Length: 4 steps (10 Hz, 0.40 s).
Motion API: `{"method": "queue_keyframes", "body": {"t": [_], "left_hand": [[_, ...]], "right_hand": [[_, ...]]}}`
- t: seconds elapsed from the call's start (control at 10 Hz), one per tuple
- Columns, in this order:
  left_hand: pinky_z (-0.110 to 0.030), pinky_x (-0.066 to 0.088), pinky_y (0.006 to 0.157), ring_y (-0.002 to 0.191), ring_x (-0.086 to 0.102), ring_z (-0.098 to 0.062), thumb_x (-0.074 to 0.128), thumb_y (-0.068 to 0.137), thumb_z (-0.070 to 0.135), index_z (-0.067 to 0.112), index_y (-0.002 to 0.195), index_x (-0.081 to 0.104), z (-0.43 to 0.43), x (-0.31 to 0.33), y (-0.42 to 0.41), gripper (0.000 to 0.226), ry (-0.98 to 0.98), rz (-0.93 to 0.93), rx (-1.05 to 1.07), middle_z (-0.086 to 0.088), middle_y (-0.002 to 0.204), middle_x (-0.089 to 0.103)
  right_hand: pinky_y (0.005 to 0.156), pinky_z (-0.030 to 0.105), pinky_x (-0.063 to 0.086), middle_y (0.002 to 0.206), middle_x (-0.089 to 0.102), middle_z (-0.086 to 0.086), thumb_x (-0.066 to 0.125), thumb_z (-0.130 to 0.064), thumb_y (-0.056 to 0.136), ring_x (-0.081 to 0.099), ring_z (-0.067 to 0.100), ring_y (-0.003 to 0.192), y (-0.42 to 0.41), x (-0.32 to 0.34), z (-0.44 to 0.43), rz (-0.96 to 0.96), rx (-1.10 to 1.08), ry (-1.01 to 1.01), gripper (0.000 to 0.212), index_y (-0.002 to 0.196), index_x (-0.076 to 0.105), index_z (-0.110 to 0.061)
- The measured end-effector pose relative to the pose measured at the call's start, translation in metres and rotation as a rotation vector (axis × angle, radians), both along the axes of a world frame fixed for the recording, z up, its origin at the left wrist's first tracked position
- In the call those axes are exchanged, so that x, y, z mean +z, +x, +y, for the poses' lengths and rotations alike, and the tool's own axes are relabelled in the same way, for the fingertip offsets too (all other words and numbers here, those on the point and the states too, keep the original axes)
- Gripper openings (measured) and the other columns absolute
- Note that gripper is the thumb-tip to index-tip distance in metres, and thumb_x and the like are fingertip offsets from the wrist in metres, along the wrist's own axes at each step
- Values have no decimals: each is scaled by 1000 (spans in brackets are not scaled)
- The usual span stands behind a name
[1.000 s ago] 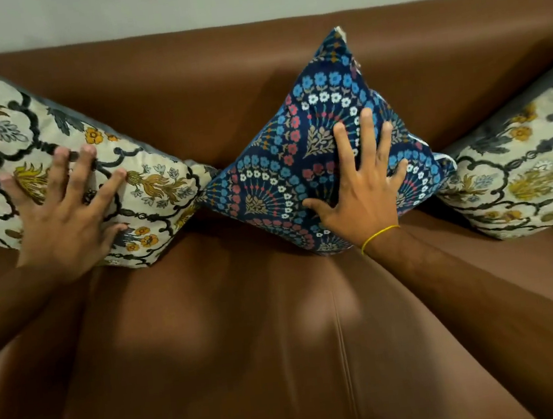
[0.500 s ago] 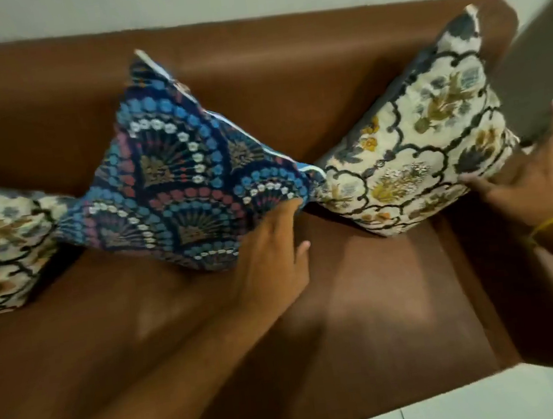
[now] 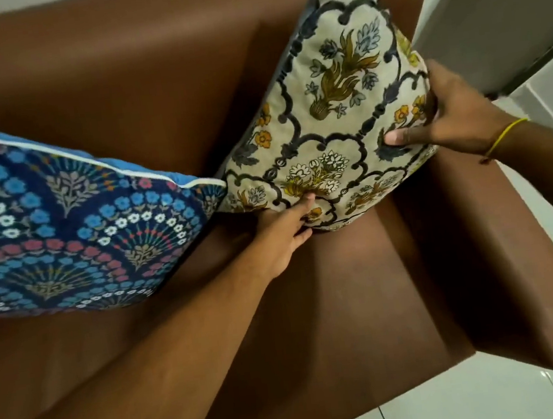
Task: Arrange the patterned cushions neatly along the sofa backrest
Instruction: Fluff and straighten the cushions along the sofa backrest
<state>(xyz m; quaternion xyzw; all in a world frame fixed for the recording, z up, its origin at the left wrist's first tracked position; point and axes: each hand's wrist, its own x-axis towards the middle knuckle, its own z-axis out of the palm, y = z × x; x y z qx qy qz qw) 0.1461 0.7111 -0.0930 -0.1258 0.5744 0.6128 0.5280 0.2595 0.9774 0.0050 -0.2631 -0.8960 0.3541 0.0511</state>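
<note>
Two hands closed on the cream floral cushion [image 3: 332,110] at the sofa's [image 3: 365,302] right end, the left hand [image 3: 284,232] pinching its bottom corner and the right hand [image 3: 447,117] holding its right edge, each grip full of fabric. A second earlier they had pressed the blue cushion [image 3: 74,232] and another floral one; the blue now leaned on the backrest [image 3: 114,72], so this looked like the row's last piece to square up.

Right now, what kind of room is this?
Probably a home living room: a brown leather sofa, patterned cushions along its backrest, and white tiled floor beside it.
</note>
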Motion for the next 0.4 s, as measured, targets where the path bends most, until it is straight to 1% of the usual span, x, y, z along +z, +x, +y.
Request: {"method": "queue_keyframes", "body": {"t": [0.1,0.2,0.3,0.4], "left_hand": [[-57,47,128,148,61,-32,80,100,11,14,156,60,9,-8,1,59,41,2,1,-8,157,70],[-57,43,131,156,58,-34,79,101,13,13,157,58,13,-8,3,59,35,2,-40,-9,160,68],[-59,39,134,162,50,-37,78,102,14,14,153,58,10,-13,0,55,46,-8,-64,-11,165,63],[-58,40,133,166,44,-38,82,100,18,15,155,55,-2,-14,-3,61,-9,13,-66,-10,171,57]], "right_hand": [[127,45,46,159,60,-3,82,-97,48,59,17,145,10,0,5,18,-23,6,144,166,37,-27],[128,56,45,160,58,4,86,-91,53,58,27,149,16,-13,11,23,-50,6,140,165,35,-24],[127,58,45,160,58,4,90,-88,52,55,25,151,15,-23,13,42,-114,-12,141,161,38,-17],[128,58,44,165,50,8,91,-88,50,50,26,156,16,-27,11,68,-119,-50,147,164,34,-15]]}}
